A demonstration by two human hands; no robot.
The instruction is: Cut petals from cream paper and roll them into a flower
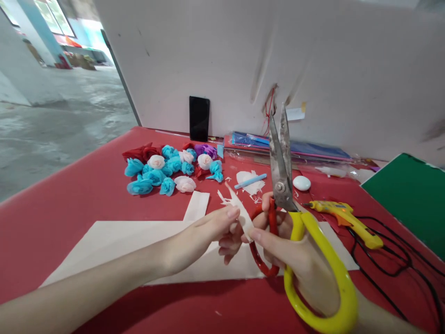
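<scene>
My right hand [295, 253] carries scissors [281, 185] with one yellow and one red handle, their blades pointing up and slightly parted. Its thumb and a finger also pinch the lower end of a small white crepe paper piece [243, 215], whose top is cut into thin, pointed strips. From the left, my left hand [212, 232] reaches in with its thumb at the paper's edge and fingers curled behind it, partly hidden. Beneath both hands a long white paper strip [114, 241] lies on the red table, with a smaller folded white piece [197, 206] at its far edge.
Blue, white, red and purple paper flowers [153, 176] are grouped at the back left. A phone [199, 118] leans on the wall. A yellow glue gun [347, 220] with a looped black cord lies right, near a green board [410, 199]. Paper scraps [248, 181] lie behind the hands.
</scene>
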